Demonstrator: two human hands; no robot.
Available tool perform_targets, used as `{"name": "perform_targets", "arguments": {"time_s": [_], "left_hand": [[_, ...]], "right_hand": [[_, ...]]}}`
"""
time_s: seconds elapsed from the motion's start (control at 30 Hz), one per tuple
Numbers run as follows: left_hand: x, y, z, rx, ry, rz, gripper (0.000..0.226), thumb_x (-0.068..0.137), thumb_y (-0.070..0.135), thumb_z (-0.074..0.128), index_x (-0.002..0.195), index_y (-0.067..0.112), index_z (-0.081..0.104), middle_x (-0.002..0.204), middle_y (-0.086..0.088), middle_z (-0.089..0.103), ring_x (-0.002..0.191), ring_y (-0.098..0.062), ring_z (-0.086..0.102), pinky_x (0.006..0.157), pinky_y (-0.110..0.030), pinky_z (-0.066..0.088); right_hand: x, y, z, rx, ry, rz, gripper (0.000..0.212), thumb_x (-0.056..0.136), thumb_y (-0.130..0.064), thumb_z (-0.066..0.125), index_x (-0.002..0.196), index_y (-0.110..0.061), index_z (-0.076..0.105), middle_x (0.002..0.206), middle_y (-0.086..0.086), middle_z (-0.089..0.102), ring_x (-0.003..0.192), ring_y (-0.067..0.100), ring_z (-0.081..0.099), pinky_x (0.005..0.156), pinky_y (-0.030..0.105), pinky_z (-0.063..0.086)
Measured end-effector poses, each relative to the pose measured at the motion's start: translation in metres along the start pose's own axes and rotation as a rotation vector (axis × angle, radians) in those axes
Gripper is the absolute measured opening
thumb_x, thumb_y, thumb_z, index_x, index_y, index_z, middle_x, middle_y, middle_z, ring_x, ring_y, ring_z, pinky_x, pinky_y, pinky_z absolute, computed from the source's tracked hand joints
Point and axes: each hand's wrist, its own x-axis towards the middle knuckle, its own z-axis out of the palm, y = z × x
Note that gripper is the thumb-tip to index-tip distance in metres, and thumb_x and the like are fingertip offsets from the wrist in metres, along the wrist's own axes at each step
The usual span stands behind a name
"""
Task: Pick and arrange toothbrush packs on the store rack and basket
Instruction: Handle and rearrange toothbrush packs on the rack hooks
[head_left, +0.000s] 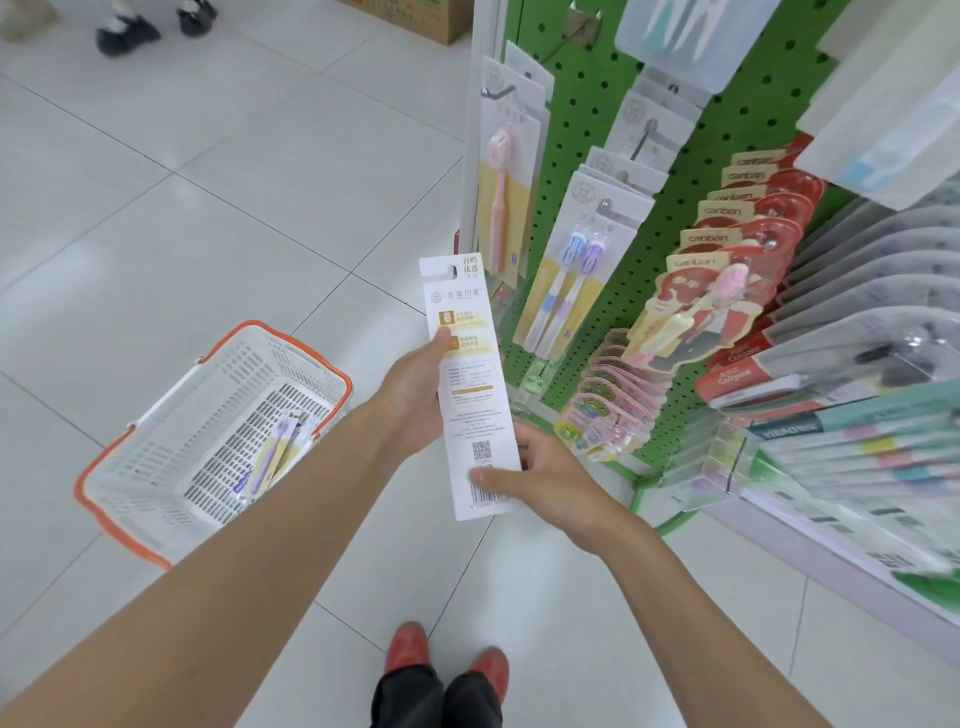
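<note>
White toothbrush pack (470, 384) gripped by left hand (413, 400) and right hand (550, 480) fingers (488, 475), canban packs (722, 210), Colgate packs (737, 374)

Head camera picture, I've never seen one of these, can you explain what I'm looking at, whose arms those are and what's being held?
There is no machine here. A person wears a wide-angle camera on the head, so this one picture looks down along their own bare arms. The left hand and right hand both pinch one toothbrush pack, its printed back and barcode facing the camera. On the tiled floor at the left stands a white basket with an orange rim, holding a few packs. At the right is a green pegboard rack with hanging packs.
</note>
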Motion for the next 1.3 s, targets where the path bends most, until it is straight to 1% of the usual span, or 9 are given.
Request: {"name": "perform_targets", "arguments": {"time_s": [0.3,0.47,0.63,0.83,0.93,1.03,1.1,1.2,1.3], "left_hand": [[0.003,-0.004,-0.004,-0.019,-0.072,-0.040,0.044,0.106,0.041,0.029,0.125,0.015,0.060,0.108,-0.007,0.072,0.096,-0.024,0.069,0.082,-0.041,0.052],[-0.001,-0.007,-0.007,0.001,-0.148,-0.073,0.051,0.105,0.046,0.024,0.132,0.017,0.056,0.118,-0.007,0.069,0.105,-0.026,0.068,0.088,-0.045,0.052],[-0.008,-0.011,-0.005,0.035,-0.189,-0.076,0.043,0.105,0.042,0.028,0.131,0.022,0.057,0.105,-0.001,0.074,0.092,-0.018,0.072,0.080,-0.036,0.051],[-0.010,-0.011,-0.013,0.033,-0.194,-0.083,0.054,0.104,0.050,0.025,0.132,0.021,0.060,0.121,-0.005,0.069,0.109,-0.024,0.065,0.093,-0.040,0.049],[-0.012,-0.012,-0.013,0.115,-0.215,-0.059,0.047,0.103,0.047,0.034,0.132,0.023,0.061,0.130,-0.007,0.064,0.117,-0.026,0.061,0.103,-0.044,0.046],[-0.017,-0.014,-0.004,0.236,-0.230,0.058,0.035,0.104,0.036,0.042,0.133,0.025,0.058,0.123,-0.001,0.068,0.108,-0.019,0.063,0.096,-0.036,0.047],[-0.019,-0.015,0.003,0.310,-0.208,0.154,0.031,0.103,0.028,0.047,0.133,0.026,0.056,0.119,0.005,0.069,0.109,-0.013,0.063,0.096,-0.032,0.046],[-0.017,-0.014,0.007,0.446,-0.145,0.266,0.039,0.099,0.018,0.057,0.136,0.030,0.053,0.124,0.001,0.066,0.117,-0.014,0.062,0.101,-0.036,0.048],[-0.019,-0.007,0.007,0.475,-0.106,0.300,0.050,0.093,0.015,0.065,0.138,0.030,0.050,0.123,-0.004,0.064,0.108,-0.011,0.065,0.089,-0.023,0.052]], "right_hand": [[0.004,0.003,-0.002,-0.032,-0.030,0.037,0.029,0.089,-0.006,0.069,0.113,-0.021,0.064,0.106,-0.004,0.075,0.099,0.014,0.071,0.086,0.027,0.056],[0.022,-0.020,-0.006,-0.025,0.235,-0.040,0.034,0.092,-0.036,0.065,0.123,-0.028,0.053,0.116,0.003,0.067,0.103,0.014,0.067,0.090,0.033,0.055],[0.038,-0.041,-0.004,-0.004,0.371,-0.125,0.051,0.092,-0.030,0.067,0.138,-0.020,0.047,0.118,0.002,0.064,0.106,0.017,0.065,0.089,0.034,0.054],[0.037,-0.041,0.000,-0.103,0.400,-0.204,0.041,0.091,-0.013,0.067,0.127,-0.024,0.051,0.106,-0.005,0.065,0.096,0.010,0.063,0.082,0.031,0.054],[0.033,-0.043,0.004,-0.253,0.502,-0.267,0.045,0.088,-0.012,0.069,0.126,-0.026,0.048,0.097,-0.016,0.058,0.088,-0.003,0.056,0.075,0.019,0.049],[0.031,-0.046,0.011,-0.267,0.405,-0.289,0.032,0.093,-0.023,0.060,0.121,-0.031,0.049,0.108,-0.015,0.062,0.100,-0.003,0.057,0.084,0.022,0.051],[0.029,-0.051,0.016,-0.123,0.290,-0.236,0.026,0.098,-0.027,0.055,0.123,-0.029,0.049,0.112,-0.016,0.062,0.095,-0.014,0.057,0.076,0.005,0.044],[0.028,-0.055,0.014,-0.053,0.257,-0.232,0.019,0.103,-0.020,0.047,0.113,-0.010,0.060,0.101,0.001,0.072,0.079,-0.008,0.065,0.063,0.004,0.044],[0.024,-0.059,0.009,0.007,0.280,-0.243,0.016,0.104,-0.012,0.042,0.106,-0.014,0.059,0.081,-0.014,0.070,0.070,-0.009,0.066,0.059,0.006,0.046]]}}
